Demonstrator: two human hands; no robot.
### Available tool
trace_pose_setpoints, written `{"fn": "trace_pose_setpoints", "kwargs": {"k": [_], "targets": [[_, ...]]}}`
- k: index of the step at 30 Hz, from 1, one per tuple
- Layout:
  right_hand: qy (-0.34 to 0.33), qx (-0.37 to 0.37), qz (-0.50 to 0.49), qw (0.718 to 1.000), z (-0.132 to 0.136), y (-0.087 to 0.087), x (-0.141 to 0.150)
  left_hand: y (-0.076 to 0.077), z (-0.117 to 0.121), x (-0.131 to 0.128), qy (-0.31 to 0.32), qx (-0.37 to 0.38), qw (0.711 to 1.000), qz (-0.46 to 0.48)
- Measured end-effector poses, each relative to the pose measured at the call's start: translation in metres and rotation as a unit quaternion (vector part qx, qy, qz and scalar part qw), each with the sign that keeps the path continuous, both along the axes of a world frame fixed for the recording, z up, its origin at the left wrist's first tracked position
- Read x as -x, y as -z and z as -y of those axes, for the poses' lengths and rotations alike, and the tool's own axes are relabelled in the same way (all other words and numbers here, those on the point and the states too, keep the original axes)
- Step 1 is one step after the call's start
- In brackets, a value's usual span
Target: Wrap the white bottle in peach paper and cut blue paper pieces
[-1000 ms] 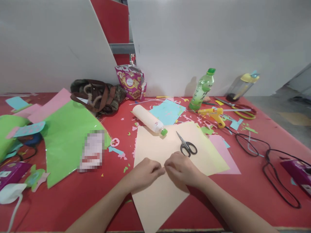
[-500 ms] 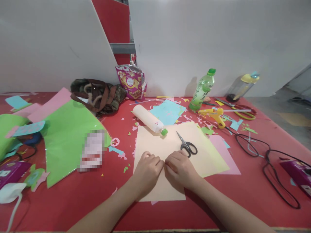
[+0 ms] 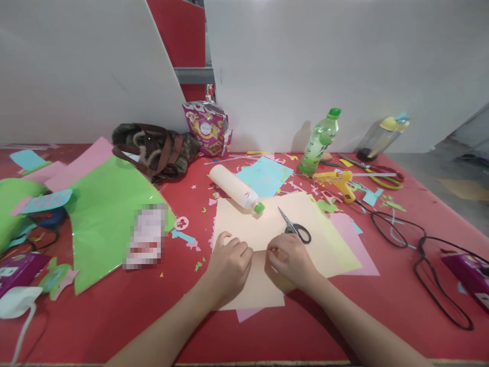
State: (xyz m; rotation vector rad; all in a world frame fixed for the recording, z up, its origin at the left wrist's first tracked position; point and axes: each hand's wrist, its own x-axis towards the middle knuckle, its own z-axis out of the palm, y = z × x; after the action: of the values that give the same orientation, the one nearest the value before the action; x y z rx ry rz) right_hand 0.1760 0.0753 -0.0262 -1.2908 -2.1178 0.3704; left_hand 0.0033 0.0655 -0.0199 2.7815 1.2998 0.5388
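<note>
And the hands have come apart! Half a second ago the left hand (image 3: 231, 264) and right hand (image 3: 291, 259) all but met at the fingertips; now a clear gap shows between them. The near edge of the cream paper (image 3: 262, 288) has drawn up too, away from the bench's (image 3: 382, 316) front edge. A second ago a long corner ran right down towards 6 o'clock; now the end is short and straight, and more of a pink sheet (image 3: 249, 314) pokes out below it.

The cream paper lies right at the grip, under and between both hands, its line running from one to the other. Fingers on both sides are curled down on it; whether either grip truly pinches I cannot tell, as the fingertips are tucked out of sight.

From the hands, black-handled scissors (image 3: 290, 223) sit at 1 o'clock, one loop partly hidden by the right hand. A cream-wrapped bottle (image 3: 231, 186) lies at 11, green cap towards us, a small reddish mark like "Ji" near its neck.

Labels now! The green bottle (image 3: 318, 145), standing at 1 o'clock, carries dark characters too small to read. At 11, the purple snack bag (image 3: 208, 130) shows big white letters, cut off along its crumpled top.
</note>
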Motion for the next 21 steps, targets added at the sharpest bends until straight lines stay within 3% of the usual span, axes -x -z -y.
{"fn": "trace_pose_setpoints", "kwargs": {"k": [9,15,21], "targets": [[0.1,0.016,-0.011,0.995,-0.012,-0.005,-0.019,-0.007,-0.004,0.004,-0.034,0.01,0.999,0.019],[-0.06,-0.044,0.026,0.997,0.002,-0.005,-0.001,-0.003,0.0,0.0,0.009,0.008,1.0,0.006],[-0.094,-0.05,0.07,0.992,0.011,-0.005,0.012,-0.002,0.002,-0.003,0.044,-0.012,0.999,0.015]]}}
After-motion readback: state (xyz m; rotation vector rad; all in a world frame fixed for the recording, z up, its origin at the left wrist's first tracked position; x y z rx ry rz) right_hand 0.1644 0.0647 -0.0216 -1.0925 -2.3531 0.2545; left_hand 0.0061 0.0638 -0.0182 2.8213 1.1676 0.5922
